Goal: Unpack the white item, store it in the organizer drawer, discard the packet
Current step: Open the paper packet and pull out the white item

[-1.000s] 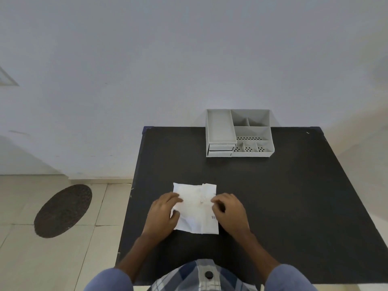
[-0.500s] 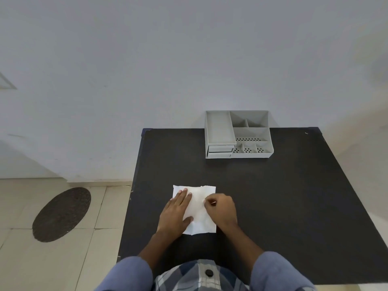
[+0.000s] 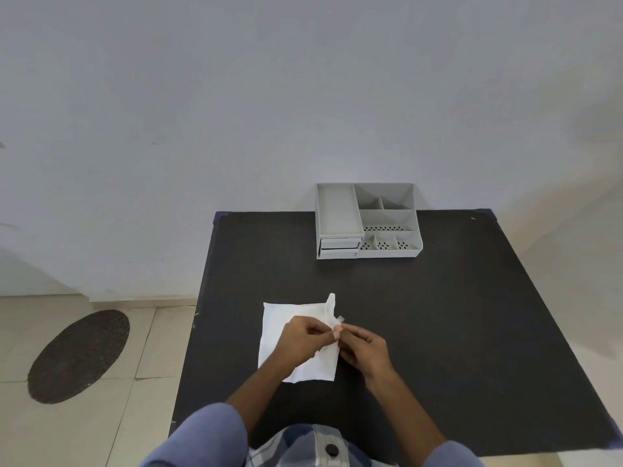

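A flat white packet [image 3: 281,320] lies on the black table [image 3: 438,315] near its front left. Its right edge is lifted and curls upward. My left hand [image 3: 305,338] pinches that raised edge, fingers closed on it. My right hand [image 3: 365,345] meets it from the right and pinches the same edge, with a small tab sticking up between the fingertips. Whatever is inside the packet is hidden. A grey organizer [image 3: 367,220] with open compartments and two shut drawers at its front left stands at the table's far edge, well beyond both hands.
The table backs onto a white wall. To the left, tiled floor holds a dark oval mat [image 3: 79,355]. My blue sleeves and checked shirt fill the bottom of the view.
Both hands moved from lying on the packet to pinching its right edge. That edge has risen off the table and curled up. The view has shifted slightly.
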